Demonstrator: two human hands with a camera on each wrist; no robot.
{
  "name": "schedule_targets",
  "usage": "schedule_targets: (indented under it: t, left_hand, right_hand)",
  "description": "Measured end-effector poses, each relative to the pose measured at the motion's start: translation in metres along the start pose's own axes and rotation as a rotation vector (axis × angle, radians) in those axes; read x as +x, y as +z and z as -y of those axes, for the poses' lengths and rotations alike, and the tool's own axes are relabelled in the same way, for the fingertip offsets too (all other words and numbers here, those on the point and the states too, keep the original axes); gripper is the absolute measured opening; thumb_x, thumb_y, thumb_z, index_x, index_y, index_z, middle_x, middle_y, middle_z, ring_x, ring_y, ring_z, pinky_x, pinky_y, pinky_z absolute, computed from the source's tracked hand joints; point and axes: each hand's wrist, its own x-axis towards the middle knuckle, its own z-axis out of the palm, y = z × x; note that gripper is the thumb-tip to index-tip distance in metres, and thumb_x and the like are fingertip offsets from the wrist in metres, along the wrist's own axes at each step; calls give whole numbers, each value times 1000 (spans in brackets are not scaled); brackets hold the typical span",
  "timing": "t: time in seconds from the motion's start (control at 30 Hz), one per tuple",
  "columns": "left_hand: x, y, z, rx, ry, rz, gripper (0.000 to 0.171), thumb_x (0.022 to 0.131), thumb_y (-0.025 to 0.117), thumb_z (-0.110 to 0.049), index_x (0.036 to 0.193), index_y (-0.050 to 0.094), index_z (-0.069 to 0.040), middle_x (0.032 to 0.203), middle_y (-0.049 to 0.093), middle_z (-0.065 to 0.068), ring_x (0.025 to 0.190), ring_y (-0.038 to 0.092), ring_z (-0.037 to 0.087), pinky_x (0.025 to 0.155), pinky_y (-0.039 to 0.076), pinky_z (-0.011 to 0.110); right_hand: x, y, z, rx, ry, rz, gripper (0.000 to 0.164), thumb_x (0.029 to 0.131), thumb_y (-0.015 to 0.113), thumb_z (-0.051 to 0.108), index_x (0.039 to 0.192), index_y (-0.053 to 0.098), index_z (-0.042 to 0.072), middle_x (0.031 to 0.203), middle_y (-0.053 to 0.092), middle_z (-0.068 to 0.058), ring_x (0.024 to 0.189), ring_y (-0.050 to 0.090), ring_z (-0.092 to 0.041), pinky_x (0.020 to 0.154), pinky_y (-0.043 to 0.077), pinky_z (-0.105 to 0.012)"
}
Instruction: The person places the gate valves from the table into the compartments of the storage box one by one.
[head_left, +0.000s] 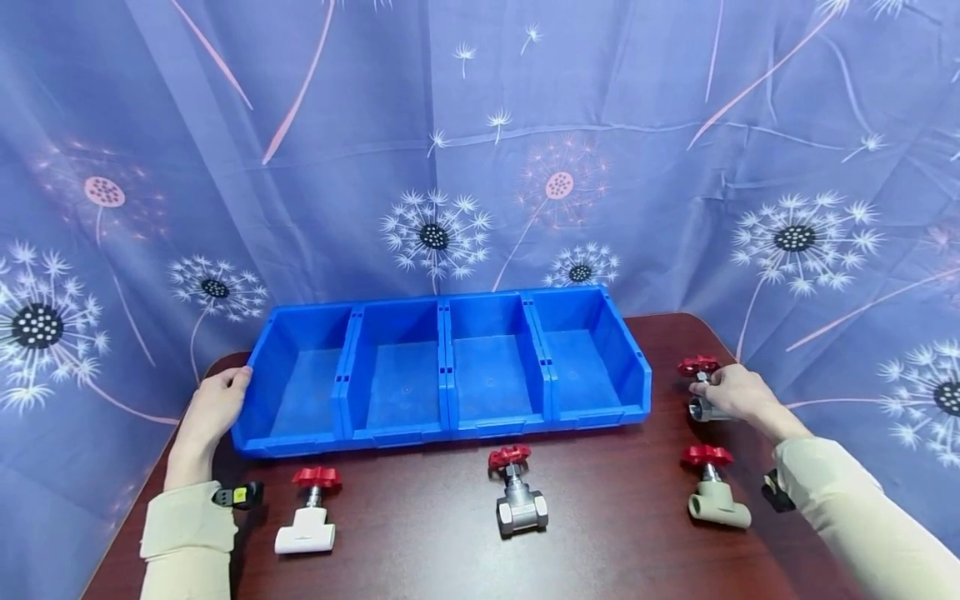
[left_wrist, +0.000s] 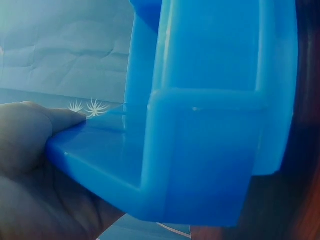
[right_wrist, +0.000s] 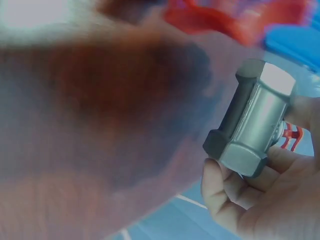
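Fingers of the right hand point(head_left: 741, 392) curl round a metal valve point(right_wrist: 254, 120) at the head view's right; the left hand's point(head_left: 216, 402) pinch the blue bin row point(head_left: 446, 358), centre. Its smooth body could slip from a slack hold and knock the beige valve point(head_left: 720, 504), lower right. Glossy red-brown worktop point(head_left: 405, 517); dandelion-print curtain point(head_left: 337, 208) behind.

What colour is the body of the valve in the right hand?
The valve body is silver-grey, metallic in look; it shows best in the right wrist view.
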Motion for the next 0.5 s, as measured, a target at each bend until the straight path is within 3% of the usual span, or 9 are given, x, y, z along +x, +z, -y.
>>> schedule_targets:
  t: [0.27,0.5]
  left_hand:
    - [-1,0,0,-4,9,-2,63,107,25,-38,136,43,15,131,46,40,114,48,51,93,38,63]
    - [-1,1,0,-5,6,-5,63,107,25,-39,136,44,14,132,45,39,115,48,52,94,37,63]
  right_hand:
    - [-6,-37,26,-37,-57,-3,47,94,59,46,60,48,16,55,40,3,60,43,-21,54,32,-33]
    - [-9,-57,59,-54,-110,-19,42,94,61,44,65,54,14,60,46,1,63,47,-23,55,33,-33]
